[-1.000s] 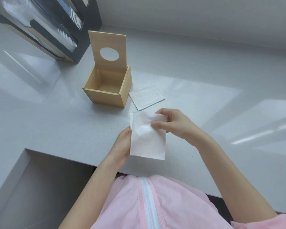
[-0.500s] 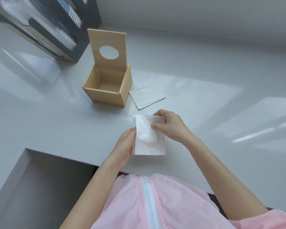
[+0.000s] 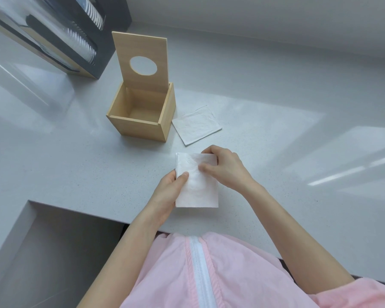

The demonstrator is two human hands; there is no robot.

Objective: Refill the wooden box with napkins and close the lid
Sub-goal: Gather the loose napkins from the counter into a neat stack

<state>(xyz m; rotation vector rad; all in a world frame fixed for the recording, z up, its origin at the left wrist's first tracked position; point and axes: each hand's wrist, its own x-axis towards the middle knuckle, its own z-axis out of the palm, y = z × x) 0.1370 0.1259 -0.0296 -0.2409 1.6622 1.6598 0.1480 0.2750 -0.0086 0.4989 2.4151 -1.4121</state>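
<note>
A wooden box [image 3: 140,127] stands on the grey counter, its inside bare. Its lid [image 3: 142,52], with a round hole, stands upright at the back. Just right of the box a folded white napkin [image 3: 196,125] lies flat on the counter. Nearer to me, both hands hold a second folded white napkin [image 3: 198,190] above the counter. My left hand [image 3: 167,192] pinches its left edge with the thumb on top. My right hand [image 3: 225,167] grips its upper right part.
A dark dispenser rack [image 3: 76,32] with stacked cups and lids stands at the back left. The grey counter [image 3: 276,152] has a front edge with a lower recessed area [image 3: 53,252] at the left. My pink zipped jacket [image 3: 198,274] fills the bottom.
The napkin in my hands has been folded narrower and squared up. My left thumb has come over onto its front. The box and the loose napkin have stayed put.
</note>
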